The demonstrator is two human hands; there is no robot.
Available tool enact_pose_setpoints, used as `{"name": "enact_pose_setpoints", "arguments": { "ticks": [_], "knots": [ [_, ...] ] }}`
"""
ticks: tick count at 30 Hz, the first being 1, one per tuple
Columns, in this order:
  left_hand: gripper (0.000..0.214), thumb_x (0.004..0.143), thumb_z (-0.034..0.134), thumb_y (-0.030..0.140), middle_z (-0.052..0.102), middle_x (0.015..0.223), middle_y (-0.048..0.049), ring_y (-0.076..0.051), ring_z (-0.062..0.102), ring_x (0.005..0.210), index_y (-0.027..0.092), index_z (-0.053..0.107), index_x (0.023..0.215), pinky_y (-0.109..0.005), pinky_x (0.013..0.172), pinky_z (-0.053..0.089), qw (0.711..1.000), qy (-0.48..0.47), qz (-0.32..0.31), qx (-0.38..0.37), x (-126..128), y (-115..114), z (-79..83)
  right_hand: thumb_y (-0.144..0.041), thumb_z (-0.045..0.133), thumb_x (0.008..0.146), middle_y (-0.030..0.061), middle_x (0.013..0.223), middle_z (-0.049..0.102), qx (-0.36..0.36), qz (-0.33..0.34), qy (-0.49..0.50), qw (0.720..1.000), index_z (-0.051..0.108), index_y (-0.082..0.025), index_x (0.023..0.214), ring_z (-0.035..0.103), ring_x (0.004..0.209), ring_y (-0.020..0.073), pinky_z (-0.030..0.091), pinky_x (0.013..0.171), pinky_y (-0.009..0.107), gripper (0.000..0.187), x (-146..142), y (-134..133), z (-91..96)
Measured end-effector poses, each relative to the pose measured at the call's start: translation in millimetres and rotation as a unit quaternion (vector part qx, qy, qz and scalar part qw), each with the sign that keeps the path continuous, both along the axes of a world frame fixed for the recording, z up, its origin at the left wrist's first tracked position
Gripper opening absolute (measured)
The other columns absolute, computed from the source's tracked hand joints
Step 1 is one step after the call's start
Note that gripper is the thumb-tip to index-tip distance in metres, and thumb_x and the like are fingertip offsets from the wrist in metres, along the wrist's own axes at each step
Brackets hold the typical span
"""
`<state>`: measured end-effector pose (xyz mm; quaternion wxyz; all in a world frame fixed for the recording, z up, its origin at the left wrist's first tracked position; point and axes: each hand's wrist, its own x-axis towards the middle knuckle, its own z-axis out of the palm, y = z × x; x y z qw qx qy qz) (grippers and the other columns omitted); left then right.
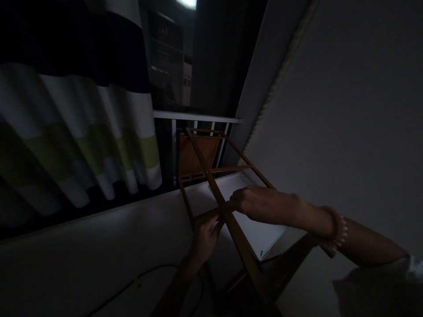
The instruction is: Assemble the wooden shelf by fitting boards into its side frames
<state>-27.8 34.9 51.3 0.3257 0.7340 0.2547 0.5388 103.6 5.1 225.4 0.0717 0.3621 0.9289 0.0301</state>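
A brown wooden-looking frame (214, 189) of long rails and crossbars stretches from near me toward the window. My right hand (254, 202) is closed around a crossbar where it meets a long rail. From below and to the left, my left hand (204, 240) grips the same joint, thumb and fingers pinched at the bar. The fingertips of both hands are partly hidden by the rail and hard to make out in the dim light. A beaded bracelet (340, 226) circles my right wrist.
A white panel (254, 233) lies beneath the frame, and a brown board (194, 154) stands at its far end. Behind are a white railing (198, 116) and a dark window. A striped curtain (82, 119) hangs left; a cable (122, 290) runs below. A wall (346, 110) rises right.
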Motion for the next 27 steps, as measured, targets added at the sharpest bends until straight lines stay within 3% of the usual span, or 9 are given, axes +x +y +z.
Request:
{"name": "enact_pose_setpoints", "arguments": {
  "ticks": [3,6,11,15,18,23,27],
  "knots": [
    [0.024,0.081,0.047,0.024,0.063,0.098,-0.0054,-0.019,0.060,0.086,0.020,0.062,0.099,-0.031,0.081,0.049,1.000,0.002,0.000,-0.002,0,1,-0.7,-0.001,0.042,0.076,0.0050,0.067,0.060,0.073,0.031,-0.083,0.993,0.058,-0.013,0.081,0.054,0.061,0.0141,0.033,0.053,0.027,0.020,-4,-1,0.0],
    [0.023,0.081,0.047,0.023,0.063,0.098,-0.0050,-0.018,0.060,0.086,0.020,0.062,0.099,-0.030,0.082,0.048,1.000,-0.002,-0.007,0.000,2,2,-3.6,-0.004,0.047,0.073,0.0042,0.060,0.060,0.109,-0.017,-0.114,0.987,0.057,-0.013,0.076,0.053,0.054,0.0135,0.028,0.048,0.027,0.014,-6,-2,-1.9],
    [0.020,0.079,0.050,0.020,0.064,0.091,-0.0049,-0.016,0.060,0.083,0.018,0.059,0.096,-0.028,0.078,0.049,1.000,-0.005,0.007,0.001,-1,0,-4.5,-0.011,0.046,0.077,0.0034,0.054,0.057,0.097,-0.117,-0.071,0.986,0.055,-0.012,0.081,0.048,0.045,0.0109,0.019,0.042,0.026,0.009,-15,-10,-3.2],
    [0.018,0.077,0.051,0.014,0.059,0.088,-0.0045,-0.015,0.055,0.085,0.017,0.057,0.094,-0.028,0.076,0.046,0.992,-0.025,0.102,0.068,-12,-5,12.7,-0.011,0.044,0.077,0.0042,0.057,0.057,0.041,-0.190,-0.024,0.981,0.052,-0.009,0.087,0.049,0.048,0.0104,0.021,0.040,0.022,0.013,-24,-13,0.8],
    [0.014,0.074,0.056,0.014,0.055,0.082,-0.0032,-0.015,0.051,0.082,0.019,0.059,0.087,-0.030,0.073,0.042,0.982,0.007,0.124,0.143,-14,-6,33.4,-0.009,0.042,0.077,0.0057,0.066,0.060,0.010,-0.215,0.027,0.976,0.050,-0.008,0.094,0.053,0.054,0.0107,0.028,0.043,0.020,0.019,-26,-12,1.2],
    [0.007,0.072,0.059,0.010,0.054,0.074,-0.0005,-0.015,0.049,0.076,0.016,0.056,0.070,-0.032,0.070,0.034,0.979,0.030,0.080,0.184,-6,1,53.1,-0.010,0.044,0.077,0.0040,0.065,0.059,0.009,-0.212,0.059,0.975,0.045,-0.007,0.104,0.053,0.054,0.0114,0.029,0.043,0.020,0.027,-20,-11,-4.5],
    [0.007,0.074,0.057,0.010,0.055,0.075,0.0002,-0.015,0.048,0.075,0.016,0.055,0.070,-0.032,0.069,0.031,0.986,0.036,0.036,0.156,-4,5,52.0,-0.002,0.044,0.077,0.0061,0.082,0.061,0.015,-0.087,0.023,0.996,0.049,-0.010,0.100,0.056,0.072,0.0128,0.040,0.058,0.022,0.024,-15,-23,-1.6]
  ]
}}
